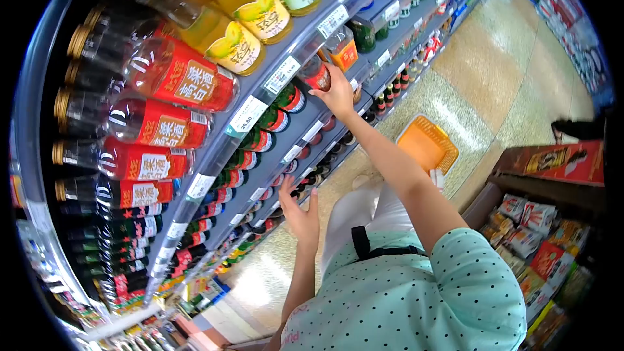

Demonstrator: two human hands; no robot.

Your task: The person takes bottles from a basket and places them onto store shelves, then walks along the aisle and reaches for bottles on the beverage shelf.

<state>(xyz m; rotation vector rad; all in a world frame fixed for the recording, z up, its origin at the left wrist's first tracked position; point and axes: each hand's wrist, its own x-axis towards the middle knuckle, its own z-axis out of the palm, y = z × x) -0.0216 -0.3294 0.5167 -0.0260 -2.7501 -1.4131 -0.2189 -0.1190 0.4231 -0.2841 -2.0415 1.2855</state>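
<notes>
My right hand [335, 94] reaches to the shelf, its fingers wrapped round a clear bottle with a red label [316, 76]. Part of that bottle is hidden behind the shelf edge and my fingers. Beside it stands a bottle with an orange label [342, 52]. Lower and to the left, my left hand [300, 218] is held up in front of the lower shelves, with fingers apart and nothing in it. Green bottles with red labels [274, 119] stand in a row on the shelf to the left of my right hand.
Large red-labelled liquor bottles [185, 78] and yellow-capped bottles [237, 45] fill the upper shelf, with price tags [247, 114] along its edge. An orange basket [427, 144] rests on the floor. At right stands a bin of packaged snacks [533, 234].
</notes>
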